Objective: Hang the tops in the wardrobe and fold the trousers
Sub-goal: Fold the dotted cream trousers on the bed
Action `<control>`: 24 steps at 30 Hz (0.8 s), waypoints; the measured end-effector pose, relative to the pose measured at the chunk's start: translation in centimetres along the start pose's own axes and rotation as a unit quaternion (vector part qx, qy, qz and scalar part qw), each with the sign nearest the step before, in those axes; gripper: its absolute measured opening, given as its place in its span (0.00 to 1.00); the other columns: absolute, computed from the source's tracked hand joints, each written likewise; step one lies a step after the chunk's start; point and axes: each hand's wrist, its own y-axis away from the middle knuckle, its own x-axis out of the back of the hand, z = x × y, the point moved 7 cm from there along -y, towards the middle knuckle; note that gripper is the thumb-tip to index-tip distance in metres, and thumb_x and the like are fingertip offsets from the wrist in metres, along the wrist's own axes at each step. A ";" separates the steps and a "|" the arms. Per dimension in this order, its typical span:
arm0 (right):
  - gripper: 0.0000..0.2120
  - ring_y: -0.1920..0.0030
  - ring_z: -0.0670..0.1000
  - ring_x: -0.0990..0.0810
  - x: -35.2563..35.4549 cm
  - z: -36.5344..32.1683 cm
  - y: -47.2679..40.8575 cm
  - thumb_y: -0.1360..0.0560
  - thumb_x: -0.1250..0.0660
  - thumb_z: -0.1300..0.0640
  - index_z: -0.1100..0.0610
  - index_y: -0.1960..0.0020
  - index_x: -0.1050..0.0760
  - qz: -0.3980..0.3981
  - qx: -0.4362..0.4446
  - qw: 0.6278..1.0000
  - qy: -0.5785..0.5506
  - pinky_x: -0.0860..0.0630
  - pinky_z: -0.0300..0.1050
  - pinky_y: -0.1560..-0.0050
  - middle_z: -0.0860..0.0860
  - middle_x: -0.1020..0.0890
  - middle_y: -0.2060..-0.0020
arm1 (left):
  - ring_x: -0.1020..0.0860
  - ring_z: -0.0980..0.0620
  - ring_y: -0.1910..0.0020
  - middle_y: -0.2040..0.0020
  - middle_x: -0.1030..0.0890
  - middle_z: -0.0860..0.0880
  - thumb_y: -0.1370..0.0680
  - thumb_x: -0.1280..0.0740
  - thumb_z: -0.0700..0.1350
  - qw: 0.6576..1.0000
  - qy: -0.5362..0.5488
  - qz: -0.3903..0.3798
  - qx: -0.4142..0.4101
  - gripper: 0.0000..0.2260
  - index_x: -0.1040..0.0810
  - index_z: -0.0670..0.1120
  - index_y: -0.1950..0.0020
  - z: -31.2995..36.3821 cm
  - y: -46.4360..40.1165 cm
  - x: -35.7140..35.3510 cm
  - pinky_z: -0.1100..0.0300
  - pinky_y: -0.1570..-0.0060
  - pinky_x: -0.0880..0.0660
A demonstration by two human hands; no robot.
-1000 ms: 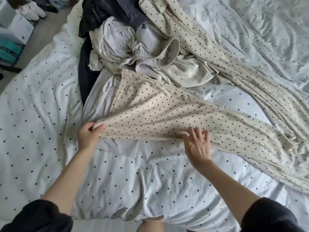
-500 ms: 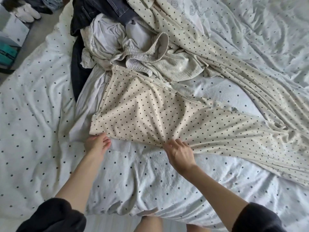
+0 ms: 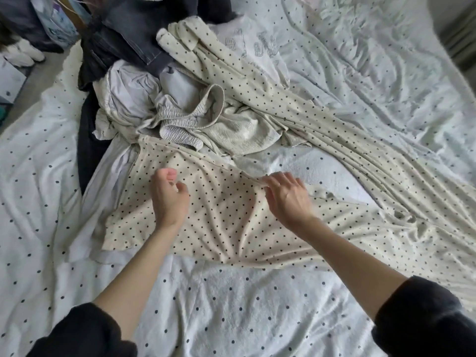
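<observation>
Cream polka-dot trousers (image 3: pixel 226 228) lie spread across the bed; one leg runs off to the right and the other leg (image 3: pixel 257 81) stretches up toward the clothes pile. My left hand (image 3: pixel 168 202) hovers over the trousers' left part, its fingers loosely curled and nothing visibly in them. My right hand (image 3: pixel 286 199) rests on the trousers near their far edge. Its fingertips pinch a small ridge of cloth there.
A heap of clothes lies beyond the trousers: pale grey and beige garments (image 3: pixel 180 117), dark jeans (image 3: pixel 128 39) and a white printed top (image 3: pixel 257 45). The dotted bed cover (image 3: pixel 231 305) spreads all around. The floor with white shoes (image 3: pixel 23 54) is at the far left.
Both hands have let go of the trousers' near edge and moved up over the cloth toward its far edge. The near edge now lies flat on the bed.
</observation>
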 end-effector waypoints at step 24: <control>0.08 0.63 0.57 0.23 4.2 21.5 1.8 0.29 0.38 0.57 0.58 0.62 0.23 0.116 -0.187 0.975 -0.022 0.27 0.47 0.65 0.53 0.22 0.64 | 0.21 0.44 0.54 0.53 0.19 0.45 0.32 0.26 0.34 0.802 -0.225 -0.209 -0.513 0.12 0.18 0.43 0.51 22.5 3.4 -27.1 0.52 0.51 0.33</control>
